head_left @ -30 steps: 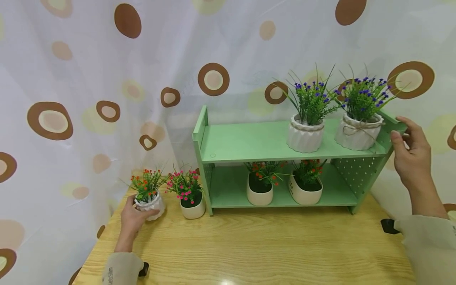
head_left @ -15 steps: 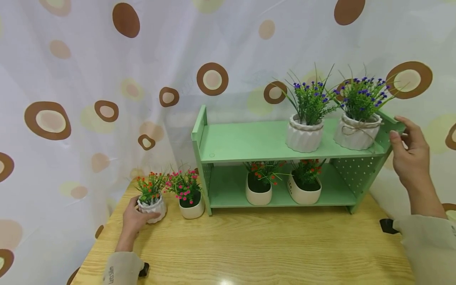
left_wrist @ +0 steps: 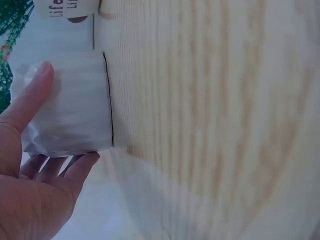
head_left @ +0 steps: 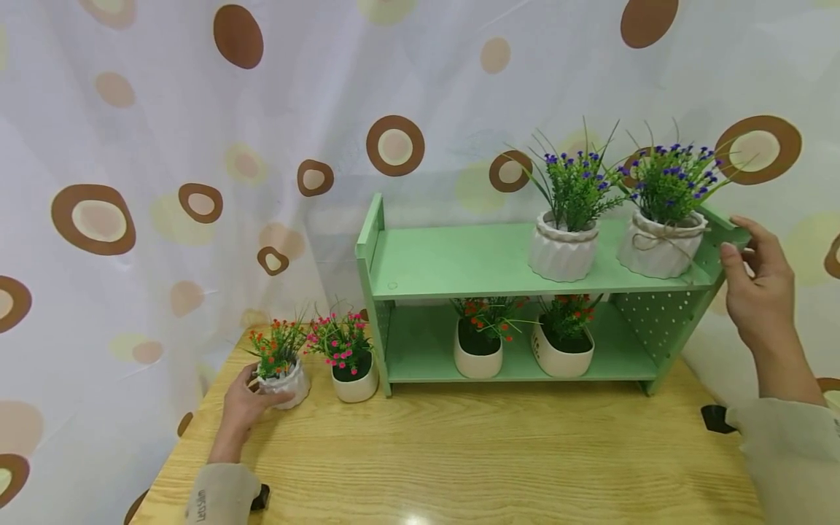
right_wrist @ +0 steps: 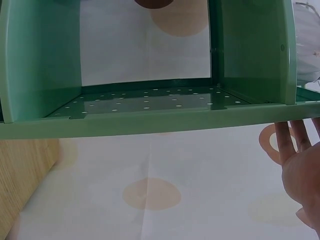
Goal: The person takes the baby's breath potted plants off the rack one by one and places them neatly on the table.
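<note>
My left hand [head_left: 246, 401] grips a white ribbed flowerpot [head_left: 295, 386] with orange artificial flowers, at the left of the wooden table. In the left wrist view, the thumb lies across the pot wall [left_wrist: 75, 110] and the fingers touch its side. The pot stands upright on the tabletop. Beside it, a smooth white pot [head_left: 356, 386] holds pink flowers. My right hand [head_left: 764, 284] rests at the top front corner of the green shelf's [head_left: 453, 255] right side panel. The right wrist view shows its fingers [right_wrist: 285, 142] extended against the panel's outer side.
Two white pots [head_left: 563, 251] with purple flowers stand on the right part of the top board. Two cream pots [head_left: 477, 359] with red flowers sit on the lower board. A spotted curtain [head_left: 433, 80] hangs behind; the wooden table [head_left: 492, 452] extends in front.
The left hand's pot has shifted slightly right, closer to the pink-flowered pot, and has gone from tilted to upright. My right hand stays at the shelf corner.
</note>
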The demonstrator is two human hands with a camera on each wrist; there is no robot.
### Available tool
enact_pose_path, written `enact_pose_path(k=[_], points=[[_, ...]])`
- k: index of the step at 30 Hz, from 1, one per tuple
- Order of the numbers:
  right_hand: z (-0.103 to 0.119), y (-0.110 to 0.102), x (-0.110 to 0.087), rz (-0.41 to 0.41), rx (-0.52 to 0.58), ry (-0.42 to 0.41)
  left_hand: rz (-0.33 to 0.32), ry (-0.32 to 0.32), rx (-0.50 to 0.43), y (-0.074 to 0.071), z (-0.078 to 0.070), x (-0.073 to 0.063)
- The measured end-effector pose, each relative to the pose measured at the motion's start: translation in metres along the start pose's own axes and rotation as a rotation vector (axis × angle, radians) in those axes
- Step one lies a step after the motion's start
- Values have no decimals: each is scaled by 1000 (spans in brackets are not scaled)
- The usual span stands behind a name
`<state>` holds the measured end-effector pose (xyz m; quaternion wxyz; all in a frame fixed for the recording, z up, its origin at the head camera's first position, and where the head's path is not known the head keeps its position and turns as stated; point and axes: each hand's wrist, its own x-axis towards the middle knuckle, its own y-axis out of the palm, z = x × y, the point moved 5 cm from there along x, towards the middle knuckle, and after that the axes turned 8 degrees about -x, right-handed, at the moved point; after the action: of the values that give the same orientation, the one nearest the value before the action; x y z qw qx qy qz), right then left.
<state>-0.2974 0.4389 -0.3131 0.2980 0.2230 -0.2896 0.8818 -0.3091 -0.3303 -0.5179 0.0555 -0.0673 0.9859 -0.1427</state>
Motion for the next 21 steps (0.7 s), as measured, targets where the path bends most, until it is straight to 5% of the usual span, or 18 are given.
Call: enact_pose_path(k=[21], points=[[-1,1,0,0,-8,4,41,2,6,-4,6,2]])
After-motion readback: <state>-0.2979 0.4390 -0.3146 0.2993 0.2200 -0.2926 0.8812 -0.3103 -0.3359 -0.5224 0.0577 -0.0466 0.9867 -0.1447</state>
